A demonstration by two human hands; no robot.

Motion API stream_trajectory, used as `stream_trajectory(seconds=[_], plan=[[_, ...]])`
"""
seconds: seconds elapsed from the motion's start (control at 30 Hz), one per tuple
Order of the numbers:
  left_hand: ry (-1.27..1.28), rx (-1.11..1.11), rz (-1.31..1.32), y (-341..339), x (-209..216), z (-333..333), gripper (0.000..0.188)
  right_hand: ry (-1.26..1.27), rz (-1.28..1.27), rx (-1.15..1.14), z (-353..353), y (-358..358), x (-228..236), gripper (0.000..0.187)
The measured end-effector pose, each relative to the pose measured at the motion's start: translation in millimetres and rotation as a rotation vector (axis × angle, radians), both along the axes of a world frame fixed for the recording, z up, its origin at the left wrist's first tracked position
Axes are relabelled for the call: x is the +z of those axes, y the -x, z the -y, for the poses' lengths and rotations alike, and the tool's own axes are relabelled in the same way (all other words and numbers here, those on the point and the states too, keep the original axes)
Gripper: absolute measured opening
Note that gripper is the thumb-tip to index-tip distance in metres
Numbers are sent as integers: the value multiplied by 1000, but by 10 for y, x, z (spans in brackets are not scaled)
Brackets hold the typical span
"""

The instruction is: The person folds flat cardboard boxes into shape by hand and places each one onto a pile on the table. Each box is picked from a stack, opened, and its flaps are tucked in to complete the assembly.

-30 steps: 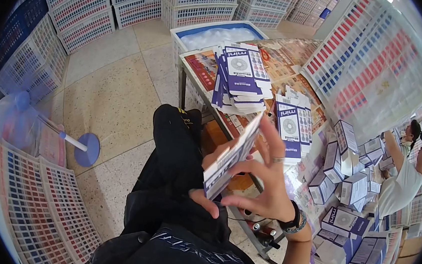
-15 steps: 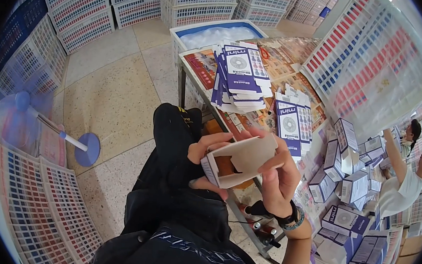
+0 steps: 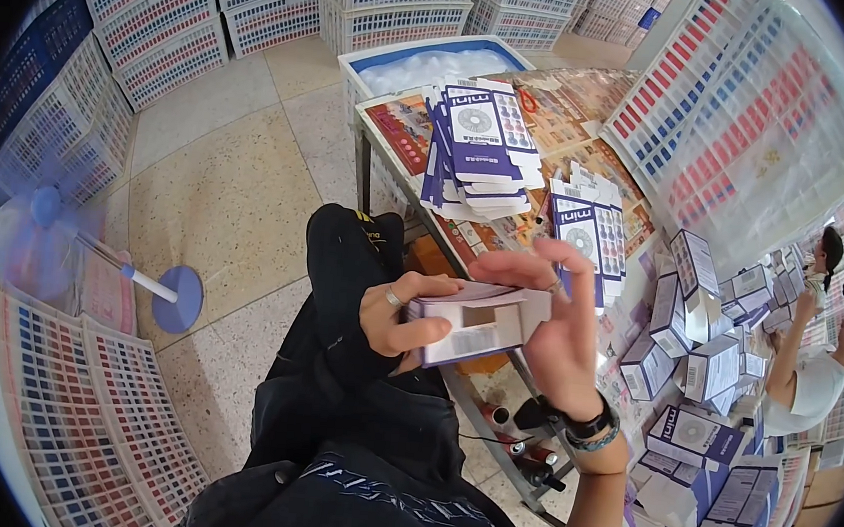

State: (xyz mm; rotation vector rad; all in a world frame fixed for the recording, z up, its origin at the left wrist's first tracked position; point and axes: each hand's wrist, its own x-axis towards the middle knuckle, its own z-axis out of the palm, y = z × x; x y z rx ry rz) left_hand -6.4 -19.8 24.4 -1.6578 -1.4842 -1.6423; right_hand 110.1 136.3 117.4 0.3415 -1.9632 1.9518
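White-and-purple carton (image 3: 470,343): small and partly unfolded into a box, held in the air between your lap and the near edge of the table (image 3: 567,126); its opening and a white flap face your right.
Left hand (image 3: 392,321): clamped on the carton's left end, your thumb lying across the near side and your forefinger along the upper edge, so the card sits between them.
Right hand (image 3: 565,331): fingers apart, one raised, just beside the flap at the carton's right end; whether they touch it you cannot tell from this view.
Flat cartons: a taller stack (image 3: 479,133) and a lower stack (image 3: 584,243) lie on the table beyond your hands.
Box-shaped cartons (image 3: 708,374): heaped to your right, tilted at many angles.
Co-worker (image 3: 812,398): in a pale shirt, past the heap.
Standing fan (image 3: 176,297): on the floor at your left, blades blurred.
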Motion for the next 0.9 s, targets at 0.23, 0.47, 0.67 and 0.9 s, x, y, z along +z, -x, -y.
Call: stream_trajectory(seconds=[0.23,0.47,0.67,0.9], plan=[[-124,29,-58,3,-56,-51,54,-282,90,46,-45,-9,69,33],[-236,-150,160,-30,-108,-78,70,-887,-284,-40,-124,-31,182,54],[-254,-161,168,-62,-85,-72,80,-936,-339,-76,-145,17,134,63],[-187,-211,134,-54,-68,-67,77,-972,-391,-53,-195,-12,130,57]])
